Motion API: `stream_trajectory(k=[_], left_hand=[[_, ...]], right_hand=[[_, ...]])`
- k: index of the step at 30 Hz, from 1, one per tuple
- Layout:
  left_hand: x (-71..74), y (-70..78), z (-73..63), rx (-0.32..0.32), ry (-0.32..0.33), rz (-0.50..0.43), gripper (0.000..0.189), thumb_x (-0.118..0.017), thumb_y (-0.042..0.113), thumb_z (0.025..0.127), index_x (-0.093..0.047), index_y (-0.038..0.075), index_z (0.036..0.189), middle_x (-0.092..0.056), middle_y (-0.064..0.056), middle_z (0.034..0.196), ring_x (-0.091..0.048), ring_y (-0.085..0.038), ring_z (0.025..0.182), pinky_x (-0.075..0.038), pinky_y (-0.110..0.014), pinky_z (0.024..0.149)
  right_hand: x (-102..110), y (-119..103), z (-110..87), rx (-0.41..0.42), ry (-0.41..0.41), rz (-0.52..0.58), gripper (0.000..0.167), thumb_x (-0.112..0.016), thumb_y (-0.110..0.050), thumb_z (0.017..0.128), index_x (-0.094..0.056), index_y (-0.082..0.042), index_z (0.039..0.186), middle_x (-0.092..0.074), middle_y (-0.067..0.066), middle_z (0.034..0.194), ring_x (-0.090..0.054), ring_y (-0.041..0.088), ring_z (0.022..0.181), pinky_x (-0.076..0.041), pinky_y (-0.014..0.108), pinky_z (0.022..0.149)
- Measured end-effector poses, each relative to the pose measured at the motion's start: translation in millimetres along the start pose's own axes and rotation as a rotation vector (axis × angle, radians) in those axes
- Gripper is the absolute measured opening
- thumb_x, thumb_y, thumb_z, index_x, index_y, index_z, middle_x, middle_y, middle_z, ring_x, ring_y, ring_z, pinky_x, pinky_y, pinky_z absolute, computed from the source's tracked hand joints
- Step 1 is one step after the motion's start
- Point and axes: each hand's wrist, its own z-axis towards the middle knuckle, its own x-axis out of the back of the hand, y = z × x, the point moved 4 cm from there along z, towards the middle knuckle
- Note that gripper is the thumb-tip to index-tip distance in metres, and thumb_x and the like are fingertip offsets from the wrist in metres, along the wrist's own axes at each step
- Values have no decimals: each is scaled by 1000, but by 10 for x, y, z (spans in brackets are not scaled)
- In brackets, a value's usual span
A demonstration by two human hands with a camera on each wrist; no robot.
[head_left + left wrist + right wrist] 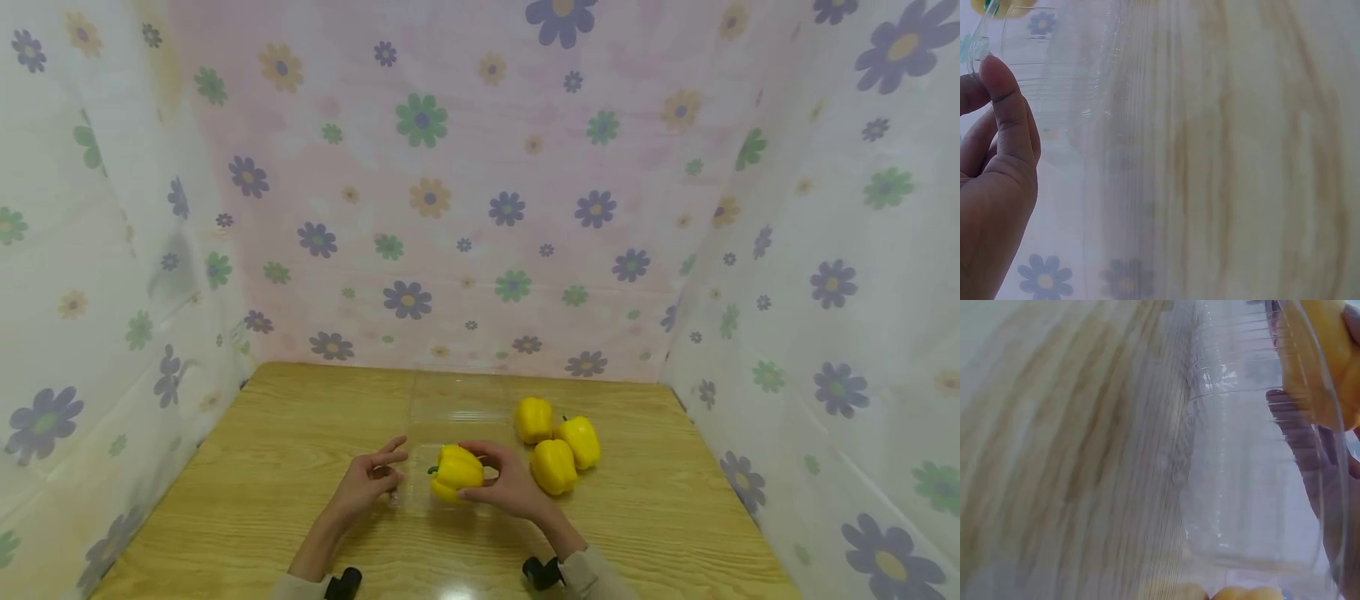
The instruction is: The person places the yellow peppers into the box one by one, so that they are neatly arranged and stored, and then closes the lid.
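Observation:
A clear plastic clamshell box sits on the table with its lid folded back toward the wall. My left hand pinches the box's left rim between thumb and finger, seen closer in the left wrist view, where the rim corner meets the fingertips. With curled fingers and thumb, my right hand grips a yellow bell pepper from its right side, its green stem pointing left. The pepper overlaps the box base in the head view. In the right wrist view, the pepper shows beyond the box's transparent wall.
Three more yellow bell peppers stand grouped on the wooden table, right of the box and close to my right hand. Flower-patterned cloth hangs behind the table and along both sides.

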Motion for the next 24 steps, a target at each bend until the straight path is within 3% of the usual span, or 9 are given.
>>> stream_trajectory(k=[6,18,24], left_hand=[[5,5,-11,9,0,-5,48,-60,-6,98,-45,-21,141,-22,-25,165,-56,-9,74,-54,-21,63],[12,-33,-22,31,-14,-3,48,-60,-3,98,-46,-18,142,-21,-21,166,-57,-9,75,-54,-21,64],[18,-20,1,19,-26,-8,48,-61,-1,99,-47,-17,142,-20,-22,167,-57,-9,75,-54,-20,64]], right_hand=[[-71,14,150,2,-10,-67,65,-84,-26,86,-57,-19,145,-60,5,141,-61,23,116,-60,30,87],[-129,112,323,-10,-2,-97,62,-85,-17,85,-59,-17,141,-62,6,138,-62,24,115,-59,31,88],[-158,134,417,-14,1,-181,65,-86,-18,84,-58,-12,142,-63,7,137,-62,23,113,-57,30,88]])
